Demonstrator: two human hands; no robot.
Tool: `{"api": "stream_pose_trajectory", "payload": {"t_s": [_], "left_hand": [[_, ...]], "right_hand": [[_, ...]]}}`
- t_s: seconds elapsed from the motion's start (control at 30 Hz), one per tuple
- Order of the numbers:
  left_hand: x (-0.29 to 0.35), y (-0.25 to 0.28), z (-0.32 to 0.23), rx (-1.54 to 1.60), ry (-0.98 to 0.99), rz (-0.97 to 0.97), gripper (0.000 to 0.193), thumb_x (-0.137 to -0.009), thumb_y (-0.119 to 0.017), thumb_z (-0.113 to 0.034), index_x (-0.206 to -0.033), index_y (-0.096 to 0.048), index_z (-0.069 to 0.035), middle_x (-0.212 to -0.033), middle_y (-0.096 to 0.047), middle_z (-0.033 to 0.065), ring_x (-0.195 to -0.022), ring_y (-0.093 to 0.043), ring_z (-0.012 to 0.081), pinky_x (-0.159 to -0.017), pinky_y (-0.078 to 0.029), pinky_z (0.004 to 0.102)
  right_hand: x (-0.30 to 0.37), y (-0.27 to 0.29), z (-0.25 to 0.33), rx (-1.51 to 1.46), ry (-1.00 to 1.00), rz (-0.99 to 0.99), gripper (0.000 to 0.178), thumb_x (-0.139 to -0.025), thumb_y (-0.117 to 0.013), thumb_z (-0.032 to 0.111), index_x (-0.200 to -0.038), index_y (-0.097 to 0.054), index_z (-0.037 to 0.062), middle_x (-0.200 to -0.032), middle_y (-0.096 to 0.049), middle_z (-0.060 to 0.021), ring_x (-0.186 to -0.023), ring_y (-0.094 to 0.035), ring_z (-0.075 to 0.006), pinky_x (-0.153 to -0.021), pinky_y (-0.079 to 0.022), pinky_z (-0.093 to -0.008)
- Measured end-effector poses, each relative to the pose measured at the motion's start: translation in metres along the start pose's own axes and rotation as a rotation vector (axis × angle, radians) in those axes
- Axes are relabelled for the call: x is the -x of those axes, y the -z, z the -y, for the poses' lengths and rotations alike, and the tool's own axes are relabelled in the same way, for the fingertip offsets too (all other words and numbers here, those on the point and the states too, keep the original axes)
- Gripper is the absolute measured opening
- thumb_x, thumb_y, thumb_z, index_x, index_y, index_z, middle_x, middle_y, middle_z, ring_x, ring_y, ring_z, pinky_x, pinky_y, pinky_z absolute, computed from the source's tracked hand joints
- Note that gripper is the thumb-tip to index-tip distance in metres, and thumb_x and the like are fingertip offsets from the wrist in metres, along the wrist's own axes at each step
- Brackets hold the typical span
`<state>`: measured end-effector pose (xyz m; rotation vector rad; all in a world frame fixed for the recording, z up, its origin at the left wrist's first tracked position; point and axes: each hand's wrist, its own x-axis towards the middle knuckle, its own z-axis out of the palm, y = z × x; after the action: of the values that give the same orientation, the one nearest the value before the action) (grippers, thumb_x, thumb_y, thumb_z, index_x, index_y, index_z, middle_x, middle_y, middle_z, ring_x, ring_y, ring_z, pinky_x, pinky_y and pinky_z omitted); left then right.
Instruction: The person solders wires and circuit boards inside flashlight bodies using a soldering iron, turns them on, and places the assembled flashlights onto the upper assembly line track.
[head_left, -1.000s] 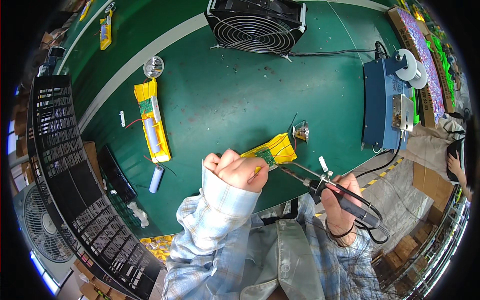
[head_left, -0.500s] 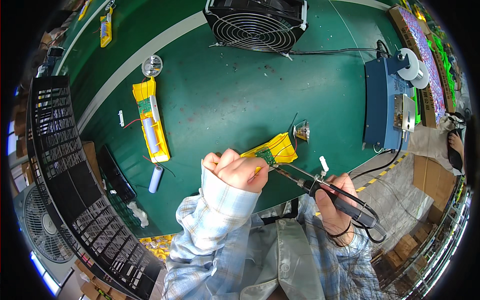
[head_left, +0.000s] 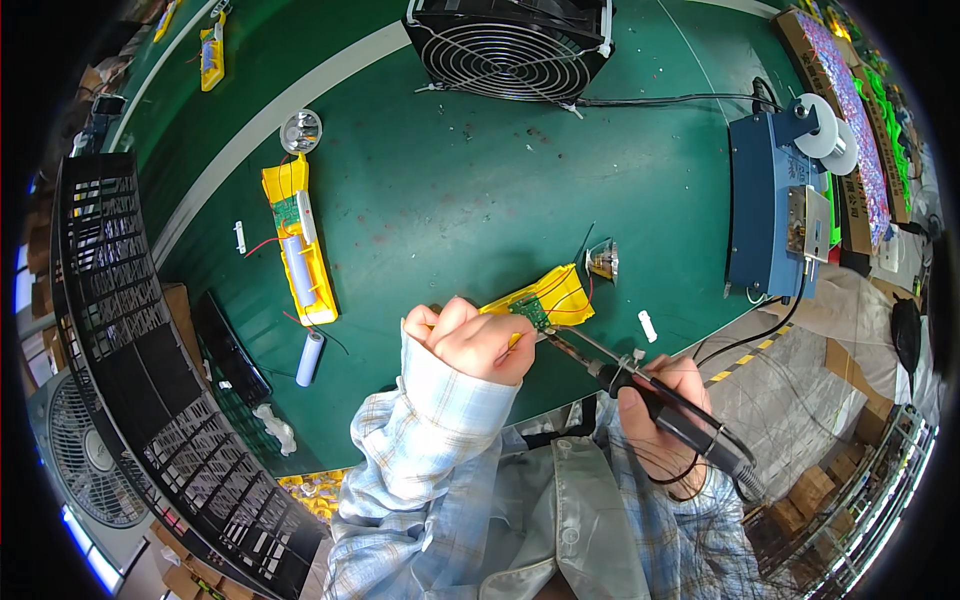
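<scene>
My left hand (head_left: 470,342) is closed on the near end of a yellow flashlight housing (head_left: 566,288), its fingers curled over that part. Inside the housing lies a small green circuit board (head_left: 532,313) with thin red and dark wires. A silver reflector (head_left: 603,260) sits just beyond, at the wires' end. In my right hand (head_left: 662,425) is a black soldering iron (head_left: 684,424) with a solder feed tube along it. Its tip points left at the near edge of the board; whether it touches cannot be made out. A small white plastic piece (head_left: 647,326) lies close by.
Another yellow housing (head_left: 322,286) with a battery rests to the left, near a reflector (head_left: 301,131) and a loose battery (head_left: 310,358). A black fan (head_left: 507,60) stands at the back. A blue solder feeder (head_left: 765,210) occupies the right; a black rack (head_left: 150,350) the left.
My right hand and the soldering iron have shifted slightly left and down. My left hand and the housing stay almost still. The dark object at the far right looks different.
</scene>
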<state>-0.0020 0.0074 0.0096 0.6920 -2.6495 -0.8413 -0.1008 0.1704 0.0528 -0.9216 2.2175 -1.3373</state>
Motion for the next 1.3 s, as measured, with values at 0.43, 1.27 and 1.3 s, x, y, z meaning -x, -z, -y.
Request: {"api": "stream_pose_trajectory", "payload": {"t_s": [0.43,1.27,1.3], "left_hand": [[0.000,0.001,-0.003,-0.001,0.025,0.039,0.012,-0.058,-0.066,-0.009,-0.063,-0.060,-0.017,-0.056,-0.053,-0.0089,-0.057,-0.046,0.0090,-0.065,-0.027,0.0285],[0.007,0.001,-0.007,-0.087,0.003,-0.021,0.013,-0.061,-0.066,-0.009,-0.066,-0.057,-0.017,-0.063,-0.055,-0.0065,-0.065,-0.049,0.0119,-0.066,-0.027,0.0310],[0.006,0.001,-0.008,-0.069,0.006,-0.011,0.013,-0.061,-0.068,-0.009,-0.067,-0.058,-0.015,-0.063,-0.056,-0.0057,-0.065,-0.049,0.0127,-0.067,-0.027,0.0309]], "right_hand": [[0.004,-0.004,-0.002,-0.002,0.062,0.070,0.025,-0.066,-0.067,0.004,-0.076,-0.044,0.0017,-0.070,-0.052,-0.0133,-0.054,-0.052,-0.0275,-0.046,-0.042,-0.0321],[0.007,0.004,-0.018,-0.009,0.010,0.058,0.023,-0.065,-0.067,0.006,-0.074,-0.046,0.0030,-0.076,-0.055,-0.0118,-0.062,-0.055,-0.0244,-0.054,-0.045,-0.0284],[0.007,0.005,-0.020,0.007,0.019,0.054,0.023,-0.066,-0.067,0.006,-0.074,-0.046,0.0033,-0.075,-0.055,-0.0117,-0.060,-0.054,-0.0219,-0.053,-0.044,-0.0276]]}}
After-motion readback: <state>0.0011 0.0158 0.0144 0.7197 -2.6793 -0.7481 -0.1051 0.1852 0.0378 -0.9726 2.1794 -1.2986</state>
